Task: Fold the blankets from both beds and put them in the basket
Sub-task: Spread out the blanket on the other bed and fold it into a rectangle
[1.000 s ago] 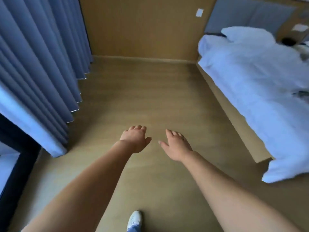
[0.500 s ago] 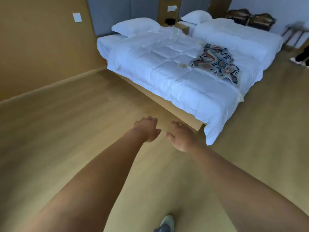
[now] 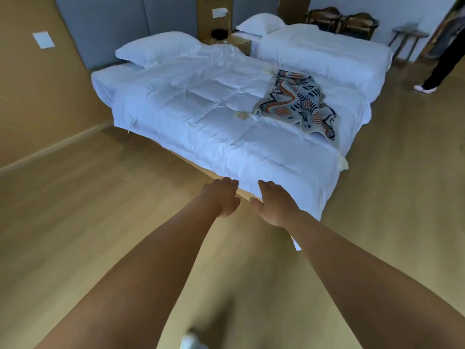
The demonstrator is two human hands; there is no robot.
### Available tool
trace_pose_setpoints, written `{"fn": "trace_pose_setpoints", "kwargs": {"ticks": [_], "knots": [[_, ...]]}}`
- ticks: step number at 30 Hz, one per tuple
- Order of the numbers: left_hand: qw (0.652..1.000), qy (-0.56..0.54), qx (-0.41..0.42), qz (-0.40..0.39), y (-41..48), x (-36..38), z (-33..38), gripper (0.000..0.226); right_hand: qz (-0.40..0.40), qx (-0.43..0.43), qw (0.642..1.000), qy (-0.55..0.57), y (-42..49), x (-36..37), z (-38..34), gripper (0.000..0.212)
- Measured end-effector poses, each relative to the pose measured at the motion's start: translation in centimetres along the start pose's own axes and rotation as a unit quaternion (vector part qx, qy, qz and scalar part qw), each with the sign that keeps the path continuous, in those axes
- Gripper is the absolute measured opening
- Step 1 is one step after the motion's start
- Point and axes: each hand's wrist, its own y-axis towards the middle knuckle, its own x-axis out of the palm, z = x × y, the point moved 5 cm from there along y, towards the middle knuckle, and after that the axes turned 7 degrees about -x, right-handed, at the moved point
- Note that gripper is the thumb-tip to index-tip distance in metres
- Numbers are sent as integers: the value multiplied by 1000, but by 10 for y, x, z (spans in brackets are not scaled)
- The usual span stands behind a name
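Observation:
A patterned blanket (image 3: 298, 103) with cream tassels lies spread across the foot end of the near bed (image 3: 201, 117), which has a white duvet and a pillow. A second white bed (image 3: 324, 51) stands behind it; I see no blanket on it from here. My left hand (image 3: 222, 196) and my right hand (image 3: 273, 204) reach forward side by side over the floor, just short of the near bed's corner. Both hold nothing, with fingers loosely relaxed. No basket is in view.
Wooden floor (image 3: 88, 210) surrounds the beds. A nightstand (image 3: 239, 41) sits between them at the headboard. Two dark chairs (image 3: 342, 21) and a small stool (image 3: 409, 37) stand at the back right. Another person's leg (image 3: 437, 69) is at the far right.
The view has swung from the curtains and bare floor round to the two beds, and I have come closer to the near bed. Both hands stay outstretched and hold nothing.

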Motion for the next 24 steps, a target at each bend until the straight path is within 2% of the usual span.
{"fn": "trace_pose_setpoints", "kwargs": {"ticks": [5,11,18,24], "knots": [[1000,20,2,3,115,-31,-27,48,32,12,999,8,109,-21,26,56],[999,41,28,-10,243,-64,-42,47,15,45,999,23,220,-41,66,54],[997,40,62,-29,387,-86,-32,50,14,75,996,55,342,-53,132,55],[995,59,60,-55,511,-91,-21,49,-2,88,993,77,446,-61,198,46]]}}
